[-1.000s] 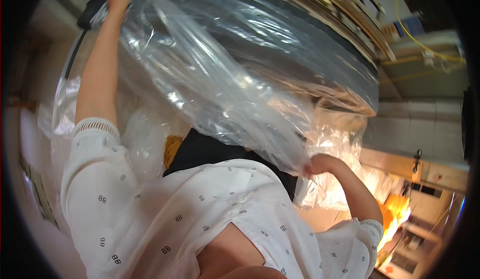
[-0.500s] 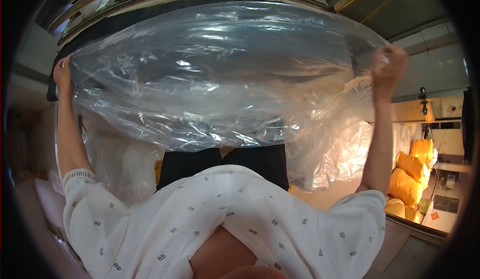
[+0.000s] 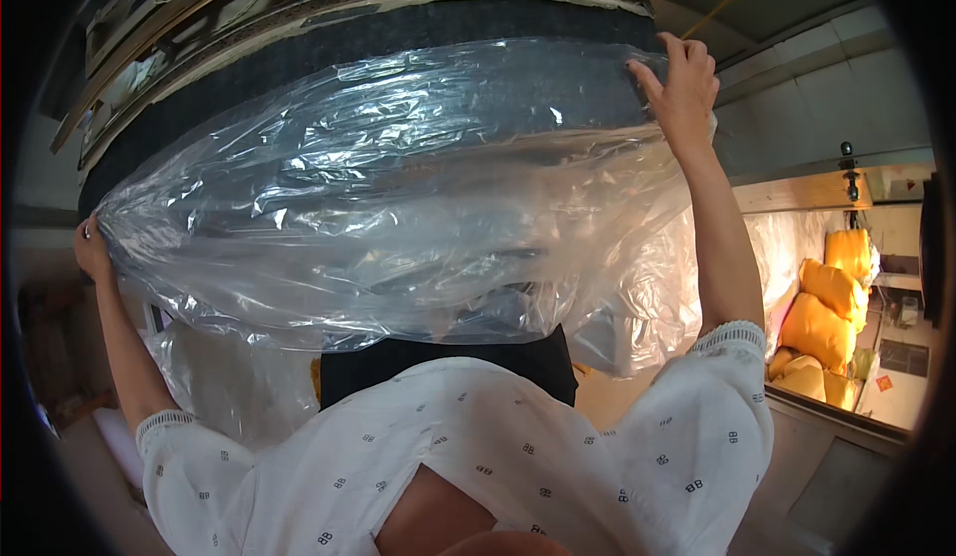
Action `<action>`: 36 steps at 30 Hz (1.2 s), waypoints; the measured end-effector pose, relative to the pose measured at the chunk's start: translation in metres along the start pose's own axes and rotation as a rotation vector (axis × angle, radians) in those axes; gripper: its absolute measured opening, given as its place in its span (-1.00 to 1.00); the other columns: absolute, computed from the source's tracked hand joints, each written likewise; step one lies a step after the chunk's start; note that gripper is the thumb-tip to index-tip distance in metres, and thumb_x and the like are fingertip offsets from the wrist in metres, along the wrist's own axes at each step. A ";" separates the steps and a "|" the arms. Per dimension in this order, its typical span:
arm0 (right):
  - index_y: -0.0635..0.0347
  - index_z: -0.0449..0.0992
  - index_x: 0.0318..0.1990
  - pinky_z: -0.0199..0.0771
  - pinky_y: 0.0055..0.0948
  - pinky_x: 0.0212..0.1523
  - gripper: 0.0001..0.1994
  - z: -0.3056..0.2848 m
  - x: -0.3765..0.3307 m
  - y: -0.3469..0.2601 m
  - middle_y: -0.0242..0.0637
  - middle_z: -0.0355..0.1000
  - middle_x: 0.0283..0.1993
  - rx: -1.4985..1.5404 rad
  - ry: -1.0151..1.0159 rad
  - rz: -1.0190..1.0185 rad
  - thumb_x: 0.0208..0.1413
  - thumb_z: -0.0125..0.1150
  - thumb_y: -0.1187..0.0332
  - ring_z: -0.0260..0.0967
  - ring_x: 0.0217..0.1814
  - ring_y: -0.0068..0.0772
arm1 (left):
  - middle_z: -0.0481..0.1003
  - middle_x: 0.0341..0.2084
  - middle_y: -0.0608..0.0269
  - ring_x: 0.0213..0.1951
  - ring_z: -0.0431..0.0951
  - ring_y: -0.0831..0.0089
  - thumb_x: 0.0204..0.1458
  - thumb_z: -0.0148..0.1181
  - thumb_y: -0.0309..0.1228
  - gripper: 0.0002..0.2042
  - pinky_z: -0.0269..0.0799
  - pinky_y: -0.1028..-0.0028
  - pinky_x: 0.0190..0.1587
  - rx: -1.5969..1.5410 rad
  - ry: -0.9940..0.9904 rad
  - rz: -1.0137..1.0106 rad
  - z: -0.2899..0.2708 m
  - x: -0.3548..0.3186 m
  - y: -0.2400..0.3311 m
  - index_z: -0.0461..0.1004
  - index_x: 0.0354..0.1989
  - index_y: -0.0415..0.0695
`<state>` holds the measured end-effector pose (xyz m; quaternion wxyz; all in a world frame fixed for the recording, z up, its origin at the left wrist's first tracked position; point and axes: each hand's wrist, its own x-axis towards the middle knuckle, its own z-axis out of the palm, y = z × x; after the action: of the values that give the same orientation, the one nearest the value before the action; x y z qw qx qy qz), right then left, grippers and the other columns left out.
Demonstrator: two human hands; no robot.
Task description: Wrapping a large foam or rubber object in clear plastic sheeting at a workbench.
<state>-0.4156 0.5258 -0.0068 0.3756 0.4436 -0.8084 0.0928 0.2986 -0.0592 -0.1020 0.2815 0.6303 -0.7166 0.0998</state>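
A large clear plastic bag is stretched wide in front of me, its film crinkled and billowing. My left hand grips its left end at arm's length. My right hand is raised high and holds the bag's upper right edge. Behind the film a long dark slab with a light wooden edge runs across the top. A black object shows below the bag, just above my white patterned top.
More clear plastic wrapping is heaped at the lower left. Several yellow sacks are stacked at the right in a lit area. A pale tiled wall and a ledge stand at the upper right.
The bag was bunched and slanted; my arms have spread apart and it is now pulled out wide. My right hand rose from low right to high right.
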 end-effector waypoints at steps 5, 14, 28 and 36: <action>0.16 0.47 -0.40 0.26 -0.47 -0.38 -0.77 0.033 0.002 0.032 -0.34 0.33 -0.52 0.408 -0.194 0.129 -0.06 0.23 0.19 0.26 -0.42 -0.39 | 0.50 -0.22 0.04 -0.14 0.47 0.11 -0.01 0.04 0.03 -0.53 0.31 0.34 -0.09 -0.137 -0.074 0.013 -0.010 0.001 0.006 0.51 -0.17 -0.15; 0.22 0.41 -0.49 0.20 -0.54 -0.47 -0.75 0.054 0.008 0.044 -0.43 0.27 -0.63 0.702 -0.625 0.330 -0.07 0.20 0.20 0.16 -0.56 -0.60 | 0.50 -0.16 0.25 -0.12 0.45 0.47 0.02 0.13 -0.10 -0.61 0.30 0.52 -0.06 -0.568 0.090 -0.173 -0.088 -0.020 -0.039 0.50 -0.13 -0.17; 0.15 0.41 -0.16 0.31 -0.62 -0.18 -0.81 0.064 0.086 0.071 -0.41 0.40 -0.26 1.562 -0.267 0.570 0.13 0.10 0.29 0.33 -0.20 -0.61 | 0.35 -0.05 0.26 -0.05 0.35 0.49 0.11 0.06 -0.25 -0.62 0.27 0.50 -0.05 -1.016 -0.111 -0.379 -0.129 -0.051 -0.065 0.31 0.05 -0.16; 0.24 0.42 -0.25 0.28 -0.63 -0.22 -0.83 0.154 0.046 0.036 -0.42 0.40 -0.35 1.082 0.018 0.545 0.09 0.10 0.33 0.29 -0.29 -0.64 | 0.52 -0.27 0.32 -0.20 0.43 0.56 0.00 0.17 -0.13 -0.65 0.27 0.59 -0.10 -0.470 0.046 -0.247 -0.005 0.023 0.003 0.54 -0.21 -0.16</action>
<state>-0.5394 0.4433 -0.0763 0.0665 0.3477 -0.7278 0.5874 0.2962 -0.0753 -0.0854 0.4466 0.6279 -0.6311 -0.0901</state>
